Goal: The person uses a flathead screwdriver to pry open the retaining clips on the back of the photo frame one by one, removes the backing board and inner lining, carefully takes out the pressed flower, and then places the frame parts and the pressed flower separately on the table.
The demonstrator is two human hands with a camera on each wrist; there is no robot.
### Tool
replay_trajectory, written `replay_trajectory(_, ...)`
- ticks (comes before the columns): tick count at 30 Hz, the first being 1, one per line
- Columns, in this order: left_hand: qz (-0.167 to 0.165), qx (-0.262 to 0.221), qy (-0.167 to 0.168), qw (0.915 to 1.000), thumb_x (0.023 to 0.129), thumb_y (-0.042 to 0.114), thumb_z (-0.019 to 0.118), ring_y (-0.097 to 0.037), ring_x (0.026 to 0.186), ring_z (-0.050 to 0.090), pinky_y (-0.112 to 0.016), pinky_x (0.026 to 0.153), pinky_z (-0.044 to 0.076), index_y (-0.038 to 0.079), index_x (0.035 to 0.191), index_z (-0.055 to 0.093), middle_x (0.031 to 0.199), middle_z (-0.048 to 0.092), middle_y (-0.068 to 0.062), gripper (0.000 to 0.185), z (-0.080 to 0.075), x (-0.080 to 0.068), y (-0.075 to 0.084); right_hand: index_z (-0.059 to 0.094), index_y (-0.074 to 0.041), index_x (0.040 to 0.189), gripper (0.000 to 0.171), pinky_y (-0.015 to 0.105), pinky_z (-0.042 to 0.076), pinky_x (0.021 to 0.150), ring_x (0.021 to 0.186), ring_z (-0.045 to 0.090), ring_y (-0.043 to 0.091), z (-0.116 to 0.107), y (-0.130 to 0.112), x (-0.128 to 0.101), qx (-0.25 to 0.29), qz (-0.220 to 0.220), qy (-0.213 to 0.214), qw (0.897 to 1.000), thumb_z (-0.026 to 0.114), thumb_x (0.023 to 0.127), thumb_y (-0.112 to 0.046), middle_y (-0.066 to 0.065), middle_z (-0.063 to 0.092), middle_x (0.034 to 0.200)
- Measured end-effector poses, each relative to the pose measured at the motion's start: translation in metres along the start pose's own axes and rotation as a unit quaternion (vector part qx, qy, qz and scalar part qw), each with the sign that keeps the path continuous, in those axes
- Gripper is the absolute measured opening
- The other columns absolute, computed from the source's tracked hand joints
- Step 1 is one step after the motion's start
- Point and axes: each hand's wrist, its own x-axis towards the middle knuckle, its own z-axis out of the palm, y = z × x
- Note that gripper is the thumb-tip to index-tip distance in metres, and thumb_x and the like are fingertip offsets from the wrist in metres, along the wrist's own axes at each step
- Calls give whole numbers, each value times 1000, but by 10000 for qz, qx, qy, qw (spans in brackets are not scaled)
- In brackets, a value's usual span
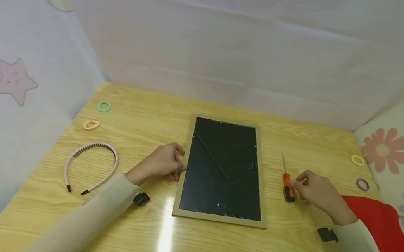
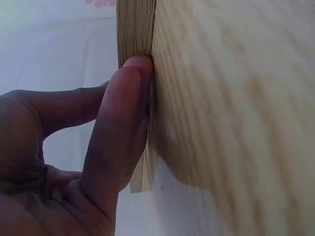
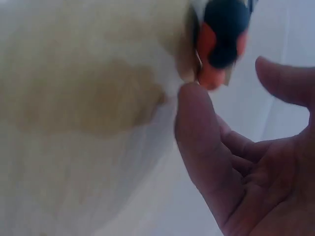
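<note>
A wooden picture frame [image 1: 179, 190] lies face down mid-table, its black backing [image 1: 223, 170] up. My left hand [image 1: 179, 161] rests beside the frame's left edge, and in the left wrist view a finger [image 2: 123, 123] presses flat against that edge [image 2: 135, 29]. A small screwdriver [image 1: 287, 190] with an orange and black handle lies to the right of the frame. My right hand [image 1: 298, 184] is at its handle. In the right wrist view one fingertip [image 3: 194, 113] touches the handle's end [image 3: 221, 39] while the thumb stays apart.
A pink headband [image 1: 90, 165] lies at the left, with green [image 1: 104, 106] and orange [image 1: 91, 125] hair ties behind it. Yellow [image 1: 357, 160] and purple [image 1: 362, 184] hair ties lie at the right, next to a red cloth [image 1: 388, 230]. Fabric walls enclose the table.
</note>
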Motion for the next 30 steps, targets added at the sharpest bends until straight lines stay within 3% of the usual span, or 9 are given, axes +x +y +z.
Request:
replay_trajectory(4,-7,15,4,10000,92,8,71,-20,60,71,-33,59,64,1,134,48,88,73,-10,49,2,0,2,57,4,116,62,28,49,54,64,61,13,17,-8,-6,-283,130,-124,9994,59,97,-54,9,72,86)
replay_trajectory(11,-60,-228,-127,9996,93,8,70,-22,61,72,-36,59,65,1,133,46,89,72,-12,47,3,4,-1,59,5,108,41,26,39,49,54,49,15,18,-19,-5,-406,60,85,9991,68,93,-33,1,59,66)
replay_trajectory(20,-128,-281,-10,9995,95,8,69,-24,60,72,-37,58,64,6,140,41,91,71,-13,53,1,3,-5,64,3,108,40,26,42,56,64,54,15,17,-14,8,-214,-76,372,9991,71,91,-32,7,68,83)
replay_trajectory(26,-72,-371,-48,9993,95,5,65,-23,61,72,-37,60,65,4,138,42,93,71,-13,49,2,7,-1,67,1,107,29,25,40,48,57,52,14,18,-24,16,-98,-448,990,9940,70,92,-24,6,69,79)
replay_trajectory(30,-68,-397,-98,9991,95,5,65,-23,59,71,-38,59,65,4,138,42,94,70,-14,49,1,10,-2,70,-3,110,27,25,42,51,58,55,13,19,-39,22,-36,-917,1429,9855,73,92,-23,5,72,79)
